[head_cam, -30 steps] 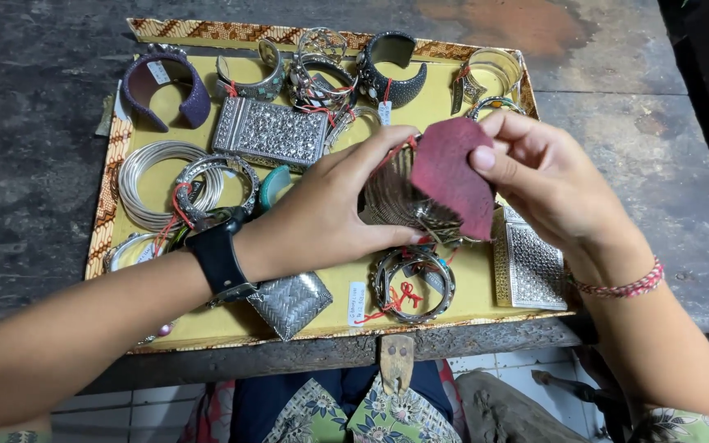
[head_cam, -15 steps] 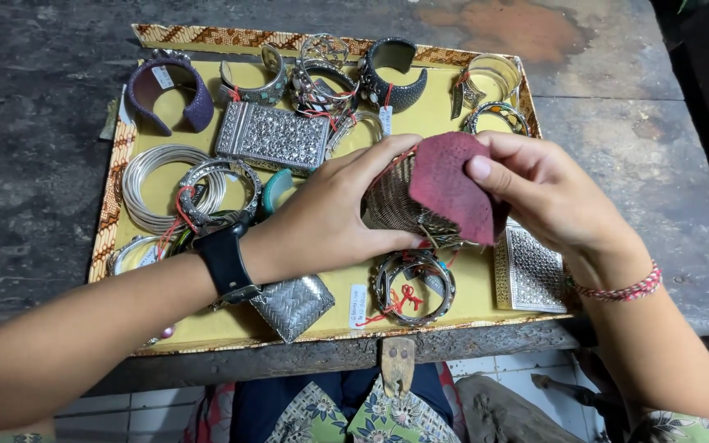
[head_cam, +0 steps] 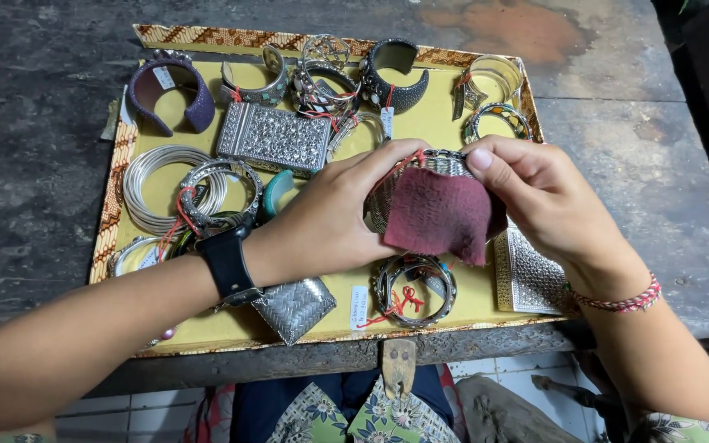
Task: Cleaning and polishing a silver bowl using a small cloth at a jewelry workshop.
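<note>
My left hand (head_cam: 334, 220) grips a silver woven cuff bracelet (head_cam: 436, 164) above a yellow display tray (head_cam: 445, 123). My right hand (head_cam: 543, 205) presses a dark red cloth (head_cam: 441, 215) against the cuff's front, thumb and forefinger on the cloth's top edge. The cloth hides most of the cuff. A black watch sits on my left wrist and a red and white bead band on my right wrist.
Around my hands the tray holds several bracelets: a purple cuff (head_cam: 166, 94), a wide studded silver cuff (head_cam: 272, 138), stacked thin bangles (head_cam: 157, 184), a dark cuff (head_cam: 395, 78), a flat silver cuff (head_cam: 531, 279). The tray rests on a dark worn table (head_cam: 34, 139).
Both hands have shifted the cuff and cloth slightly; the cloth now hangs flat over the cuff's front instead of standing up beside it.
</note>
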